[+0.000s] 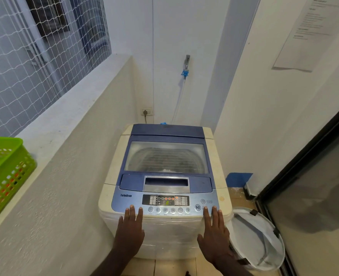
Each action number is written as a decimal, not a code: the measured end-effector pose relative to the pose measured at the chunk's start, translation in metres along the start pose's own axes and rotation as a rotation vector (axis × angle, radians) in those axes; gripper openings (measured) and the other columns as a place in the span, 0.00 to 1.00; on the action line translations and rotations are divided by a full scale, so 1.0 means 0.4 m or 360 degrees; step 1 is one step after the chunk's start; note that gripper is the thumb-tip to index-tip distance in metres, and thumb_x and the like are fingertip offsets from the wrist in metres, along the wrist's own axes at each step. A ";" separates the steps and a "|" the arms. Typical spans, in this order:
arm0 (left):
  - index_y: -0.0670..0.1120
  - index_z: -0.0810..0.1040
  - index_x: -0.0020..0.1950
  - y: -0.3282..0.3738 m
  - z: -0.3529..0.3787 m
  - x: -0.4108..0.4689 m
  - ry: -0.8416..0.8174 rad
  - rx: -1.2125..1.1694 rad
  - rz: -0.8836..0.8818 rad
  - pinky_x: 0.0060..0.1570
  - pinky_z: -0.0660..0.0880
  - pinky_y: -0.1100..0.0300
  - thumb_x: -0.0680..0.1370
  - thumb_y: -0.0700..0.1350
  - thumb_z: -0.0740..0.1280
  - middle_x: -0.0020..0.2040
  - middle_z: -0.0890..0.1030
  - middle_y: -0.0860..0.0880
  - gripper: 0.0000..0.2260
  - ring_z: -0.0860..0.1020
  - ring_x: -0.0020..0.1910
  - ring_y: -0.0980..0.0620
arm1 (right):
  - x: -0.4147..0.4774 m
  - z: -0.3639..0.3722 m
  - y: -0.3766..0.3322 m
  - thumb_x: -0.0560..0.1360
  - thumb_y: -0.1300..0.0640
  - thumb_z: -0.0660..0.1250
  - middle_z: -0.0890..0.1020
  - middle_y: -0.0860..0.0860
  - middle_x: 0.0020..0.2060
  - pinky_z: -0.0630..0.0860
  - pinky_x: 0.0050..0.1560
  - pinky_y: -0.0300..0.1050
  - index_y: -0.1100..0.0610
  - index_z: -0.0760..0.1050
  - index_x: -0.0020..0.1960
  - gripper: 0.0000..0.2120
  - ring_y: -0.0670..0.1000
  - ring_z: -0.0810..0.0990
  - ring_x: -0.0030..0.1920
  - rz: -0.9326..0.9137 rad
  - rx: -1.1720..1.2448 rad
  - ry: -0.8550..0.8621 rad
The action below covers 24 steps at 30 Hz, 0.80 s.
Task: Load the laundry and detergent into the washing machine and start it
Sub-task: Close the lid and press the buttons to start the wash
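A cream top-loading washing machine [108, 176] with a blue lid [165, 156] stands against the back wall. The lid is down, and its window shows the drum with something pale low inside. The control panel [165, 201] at the front edge has a lit display. My left hand [129, 230] lies flat with fingers spread, its fingertips on the panel's left end. My right hand [214, 234] also lies flat and spread, fingertips at the panel's right end just below the start/pause button [197, 207]. Neither hand holds anything.
A white round laundry hamper [258, 236] stands on the floor right of the machine. A green plastic basket [3, 176] sits on the ledge at left. A tap with hose [186, 66] and a wall socket [147, 111] are behind. A dark glass door [314, 196] bounds the right.
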<state>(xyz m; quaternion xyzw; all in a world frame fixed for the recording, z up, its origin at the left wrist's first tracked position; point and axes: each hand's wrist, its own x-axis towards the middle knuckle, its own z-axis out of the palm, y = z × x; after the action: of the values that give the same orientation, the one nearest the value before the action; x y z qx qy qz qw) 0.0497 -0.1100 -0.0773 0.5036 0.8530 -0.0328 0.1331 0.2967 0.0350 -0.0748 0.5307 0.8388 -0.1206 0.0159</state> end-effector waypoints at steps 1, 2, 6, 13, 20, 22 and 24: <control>0.41 0.81 0.59 0.000 -0.001 0.000 0.0002 -0.0001 -0.0002 0.42 0.78 0.39 0.50 0.50 0.82 0.57 0.80 0.34 0.39 0.81 0.52 0.34 | -0.001 -0.001 -0.001 0.73 0.45 0.64 0.39 0.53 0.78 0.59 0.73 0.55 0.47 0.35 0.78 0.46 0.57 0.39 0.78 0.0001 0.0005 0.0008; 0.41 0.81 0.59 0.000 -0.002 0.000 0.0003 -0.0003 -0.0003 0.42 0.78 0.39 0.50 0.50 0.82 0.56 0.80 0.35 0.39 0.81 0.52 0.34 | -0.003 -0.001 -0.001 0.73 0.45 0.65 0.40 0.53 0.79 0.60 0.73 0.54 0.47 0.36 0.78 0.46 0.57 0.40 0.78 0.0003 -0.0001 0.0011; 0.41 0.80 0.59 -0.002 -0.002 0.001 0.0003 -0.0005 -0.0005 0.42 0.78 0.39 0.50 0.51 0.82 0.57 0.80 0.35 0.39 0.81 0.52 0.34 | -0.004 -0.004 -0.002 0.73 0.45 0.65 0.39 0.53 0.78 0.60 0.73 0.56 0.47 0.37 0.78 0.46 0.58 0.40 0.78 0.0017 -0.0012 -0.0001; 0.42 0.81 0.59 -0.005 0.000 0.003 0.0001 0.0003 -0.0011 0.42 0.79 0.40 0.50 0.52 0.82 0.56 0.81 0.36 0.39 0.81 0.51 0.35 | -0.001 -0.002 -0.002 0.73 0.44 0.65 0.41 0.53 0.79 0.58 0.73 0.60 0.46 0.37 0.78 0.46 0.58 0.42 0.78 0.0045 -0.0022 -0.0036; 0.44 0.83 0.56 -0.007 -0.001 0.013 0.0007 0.0016 -0.0028 0.40 0.79 0.43 0.50 0.56 0.81 0.53 0.83 0.38 0.37 0.83 0.48 0.38 | -0.002 -0.019 -0.022 0.74 0.44 0.62 0.40 0.54 0.79 0.56 0.74 0.58 0.48 0.37 0.78 0.43 0.58 0.39 0.78 0.0066 0.0007 -0.0045; 0.45 0.83 0.56 -0.011 0.002 0.014 0.0007 0.0023 -0.0033 0.41 0.79 0.44 0.50 0.57 0.81 0.54 0.83 0.39 0.37 0.83 0.49 0.39 | 0.000 -0.019 -0.029 0.74 0.43 0.62 0.41 0.54 0.79 0.55 0.74 0.60 0.48 0.38 0.78 0.43 0.59 0.40 0.78 0.0097 -0.0012 -0.0072; 0.46 0.83 0.56 -0.014 0.003 0.016 0.0001 0.0024 -0.0037 0.41 0.79 0.44 0.50 0.57 0.80 0.54 0.83 0.39 0.37 0.83 0.49 0.39 | 0.003 -0.025 -0.041 0.74 0.43 0.62 0.44 0.54 0.79 0.56 0.74 0.60 0.47 0.39 0.79 0.42 0.59 0.43 0.78 0.0115 -0.0005 -0.0075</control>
<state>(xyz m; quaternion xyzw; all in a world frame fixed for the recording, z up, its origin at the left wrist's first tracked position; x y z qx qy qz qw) 0.0421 -0.1077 -0.0807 0.4947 0.8586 -0.0407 0.1286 0.2825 0.0315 -0.0622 0.5576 0.8186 -0.1313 0.0408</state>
